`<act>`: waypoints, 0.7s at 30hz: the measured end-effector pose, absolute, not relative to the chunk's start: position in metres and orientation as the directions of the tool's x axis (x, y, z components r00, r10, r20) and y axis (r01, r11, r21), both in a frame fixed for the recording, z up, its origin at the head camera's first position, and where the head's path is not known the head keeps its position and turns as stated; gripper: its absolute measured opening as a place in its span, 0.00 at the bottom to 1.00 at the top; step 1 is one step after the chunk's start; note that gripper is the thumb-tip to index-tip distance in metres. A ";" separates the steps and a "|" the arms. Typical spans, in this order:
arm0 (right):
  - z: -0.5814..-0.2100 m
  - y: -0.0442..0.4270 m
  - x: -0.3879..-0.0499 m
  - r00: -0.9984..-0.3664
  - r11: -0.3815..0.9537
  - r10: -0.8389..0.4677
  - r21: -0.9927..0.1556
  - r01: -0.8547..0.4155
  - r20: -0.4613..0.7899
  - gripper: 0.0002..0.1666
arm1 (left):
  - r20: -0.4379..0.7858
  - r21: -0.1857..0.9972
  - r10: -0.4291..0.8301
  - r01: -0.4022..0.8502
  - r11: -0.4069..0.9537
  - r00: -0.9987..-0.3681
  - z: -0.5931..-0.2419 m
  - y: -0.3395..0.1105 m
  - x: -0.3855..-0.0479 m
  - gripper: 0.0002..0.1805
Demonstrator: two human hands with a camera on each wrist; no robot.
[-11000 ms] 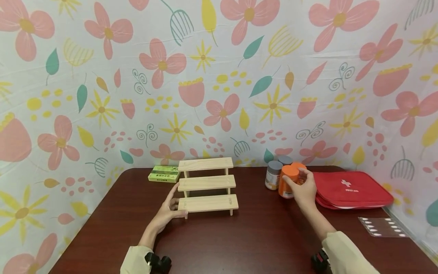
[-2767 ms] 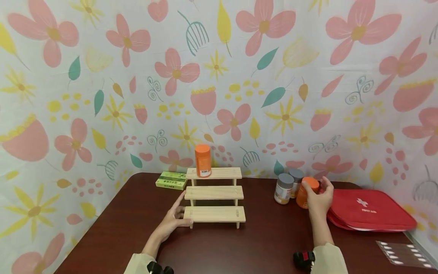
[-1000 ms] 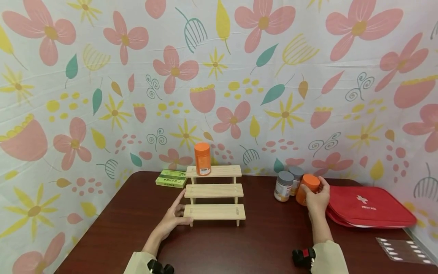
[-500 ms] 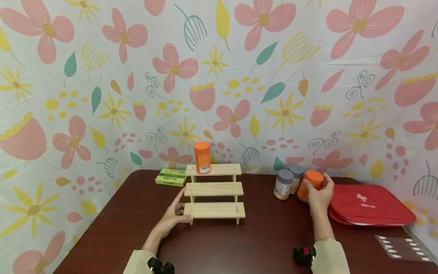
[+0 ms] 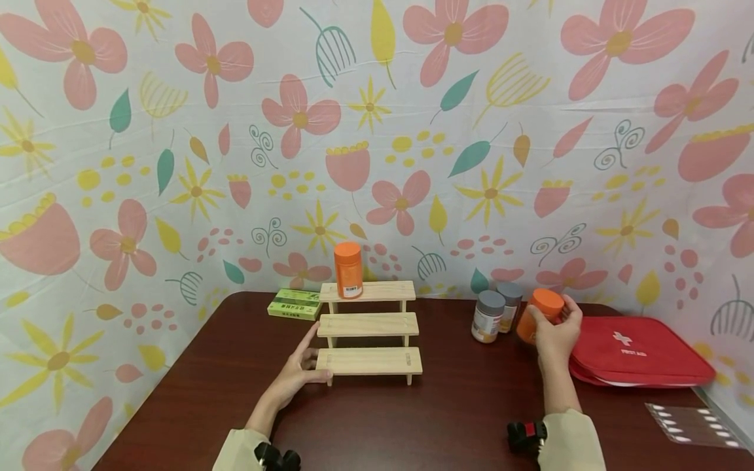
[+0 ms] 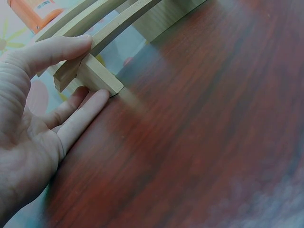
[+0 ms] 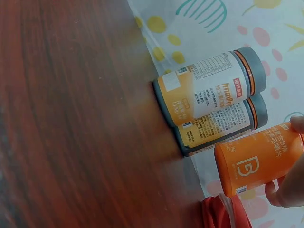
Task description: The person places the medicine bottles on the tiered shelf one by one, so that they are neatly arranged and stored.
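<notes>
A three-step wooden shelf (image 5: 369, 361) stands on the table, an orange bottle (image 5: 349, 271) upright on the left of its top step. My left hand (image 5: 288, 379) touches the shelf's left end, thumb on the lowest step's edge; in the left wrist view the fingers of that hand (image 6: 28, 123) lie by a shelf leg (image 6: 100, 76). My right hand (image 5: 556, 333) grips a second orange bottle (image 5: 533, 322), which is tilted. In the right wrist view this bottle (image 7: 256, 159) is held near its cap by the fingers (image 7: 290, 187), beside two grey-capped bottles (image 7: 206, 88).
Two grey-capped bottles (image 5: 487, 318) stand left of my right hand. A red first-aid pouch (image 5: 645, 353) lies to its right, with a clear sheet with white pieces (image 5: 695, 426) in front. Green boxes (image 5: 294, 305) lie left of the shelf. A patterned cloth (image 5: 377, 131) hangs behind the table.
Since the oldest frame, one orange bottle has come onto the top step. Over the last second, my right hand has shifted slightly right and the bottle in it has lifted and tilted. My left hand stays put.
</notes>
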State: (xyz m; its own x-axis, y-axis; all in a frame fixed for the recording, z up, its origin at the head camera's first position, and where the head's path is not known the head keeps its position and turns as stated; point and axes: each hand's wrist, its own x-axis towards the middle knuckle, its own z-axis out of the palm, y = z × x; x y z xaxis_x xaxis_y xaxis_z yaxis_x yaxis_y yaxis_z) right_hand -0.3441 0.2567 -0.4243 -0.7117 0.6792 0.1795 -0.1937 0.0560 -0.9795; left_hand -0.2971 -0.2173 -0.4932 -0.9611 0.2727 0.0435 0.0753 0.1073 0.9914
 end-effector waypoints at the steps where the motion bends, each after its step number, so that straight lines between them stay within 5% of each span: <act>1: -0.423 0.257 -0.344 -0.709 0.053 0.682 -0.979 -0.197 0.180 0.43 | 0.043 0.991 0.273 0.076 0.108 -0.961 -0.493 -0.217 -0.297 0.57; 21: -0.395 0.247 -0.331 -0.701 0.034 0.674 -0.958 -0.285 0.232 0.42 | 0.047 0.993 0.286 0.076 0.089 -0.957 -0.492 -0.217 -0.296 0.58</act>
State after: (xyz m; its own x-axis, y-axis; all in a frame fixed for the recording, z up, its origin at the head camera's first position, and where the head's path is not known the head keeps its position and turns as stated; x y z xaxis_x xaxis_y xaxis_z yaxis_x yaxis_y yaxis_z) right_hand -0.3308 0.2468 -0.3948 -0.7010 0.6743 0.2322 -0.2851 0.0335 -0.9579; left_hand -0.2964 -0.2169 -0.4920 -0.9570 0.2861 0.0471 0.0756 0.0894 0.9931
